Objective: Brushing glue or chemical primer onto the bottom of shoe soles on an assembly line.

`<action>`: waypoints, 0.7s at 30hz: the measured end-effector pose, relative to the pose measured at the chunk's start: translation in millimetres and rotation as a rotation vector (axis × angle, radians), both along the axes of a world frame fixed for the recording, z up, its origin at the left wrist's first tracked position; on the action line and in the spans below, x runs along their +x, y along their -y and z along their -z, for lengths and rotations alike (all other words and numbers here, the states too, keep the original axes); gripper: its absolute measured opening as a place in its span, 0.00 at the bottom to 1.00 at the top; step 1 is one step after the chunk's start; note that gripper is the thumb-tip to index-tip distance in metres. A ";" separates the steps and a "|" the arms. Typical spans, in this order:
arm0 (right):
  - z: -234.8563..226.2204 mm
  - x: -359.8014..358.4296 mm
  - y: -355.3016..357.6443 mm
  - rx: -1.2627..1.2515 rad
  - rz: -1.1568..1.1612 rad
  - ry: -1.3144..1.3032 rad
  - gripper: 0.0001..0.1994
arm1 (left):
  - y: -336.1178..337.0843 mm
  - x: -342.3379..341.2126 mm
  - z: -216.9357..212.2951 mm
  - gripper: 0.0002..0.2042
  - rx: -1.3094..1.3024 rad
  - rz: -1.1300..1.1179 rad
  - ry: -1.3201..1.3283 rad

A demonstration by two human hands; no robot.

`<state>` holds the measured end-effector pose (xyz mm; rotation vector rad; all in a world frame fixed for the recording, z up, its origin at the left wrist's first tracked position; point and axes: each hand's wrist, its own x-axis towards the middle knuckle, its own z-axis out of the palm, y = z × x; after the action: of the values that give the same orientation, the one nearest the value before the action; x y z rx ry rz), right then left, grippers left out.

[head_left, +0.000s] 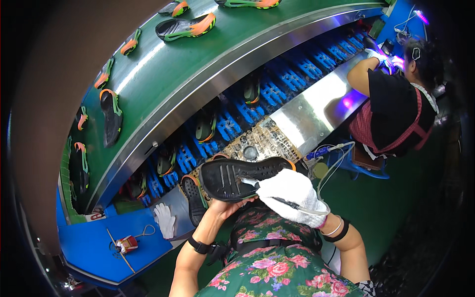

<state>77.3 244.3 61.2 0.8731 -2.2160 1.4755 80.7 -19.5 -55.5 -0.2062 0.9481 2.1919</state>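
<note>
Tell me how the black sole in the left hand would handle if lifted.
The sole probably flexes but isn't floppy: it keeps its shape though the left hand supports only its near edge. That one-handed hold suggests it's fairly light. Its grooves might give fingers some grip.

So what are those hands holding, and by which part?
The left hand holds a black sole underneath its near edge; the gloved right hand grips a slim tool by its handle.

matt rubbery sole (217, 171), rough cloth glove (289, 190), glossy metal ledge (312, 123).
</note>
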 end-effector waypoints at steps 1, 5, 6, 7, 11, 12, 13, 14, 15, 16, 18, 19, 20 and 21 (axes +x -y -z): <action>0.7 2.8 0.4 0.003 0.015 -0.026 0.14 | -3.7 2.1 -8.6 0.25 0.175 -0.104 0.135; -8.9 8.0 5.2 0.033 0.109 -0.086 0.14 | -19.2 0.4 -43.7 0.40 0.655 -0.299 0.337; -8.5 9.5 5.9 0.032 0.109 -0.085 0.14 | -19.1 3.7 -45.0 0.41 0.666 -0.343 0.366; -6.4 11.1 7.0 0.029 0.127 -0.073 0.14 | -23.5 7.1 -38.6 0.39 0.373 -0.437 0.346; -10.7 10.9 8.0 0.022 0.110 -0.029 0.14 | -13.8 17.5 -1.8 0.40 0.573 -0.191 0.121; -10.6 8.5 8.7 0.019 0.104 -0.019 0.14 | -18.7 18.2 0.9 0.45 0.886 -0.224 0.163; -11.6 6.2 8.9 0.014 0.109 -0.037 0.15 | -24.1 19.7 -4.5 0.48 0.673 -0.277 0.204; -12.7 5.5 10.0 0.012 0.114 -0.056 0.15 | -29.7 21.1 -12.2 0.52 0.461 -0.325 0.245; -15.7 5.8 8.4 0.028 0.130 -0.042 0.15 | -46.8 14.9 -35.5 0.53 0.456 -0.282 0.188; -16.3 5.8 8.7 0.030 0.120 -0.011 0.15 | -60.5 8.0 -51.8 0.54 0.448 -0.246 0.129; -13.1 2.1 12.1 0.051 0.130 -0.052 0.16 | -67.3 5.1 -52.8 0.56 0.639 -0.233 0.183; -17.6 -3.5 14.0 0.045 0.125 -0.047 0.16 | -68.3 6.0 -51.7 0.56 0.786 -0.242 0.255; -26.3 -8.8 16.6 0.032 0.127 -0.077 0.15 | -67.2 8.6 -49.5 0.57 0.935 -0.253 0.326; -31.2 -12.5 19.4 0.019 0.130 -0.109 0.15 | -63.2 9.9 -42.2 0.54 0.874 -0.227 0.259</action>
<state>64.8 224.9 92.4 0.7806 -2.1667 1.3184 90.7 43.7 -13.4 -0.1707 -0.2226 2.4935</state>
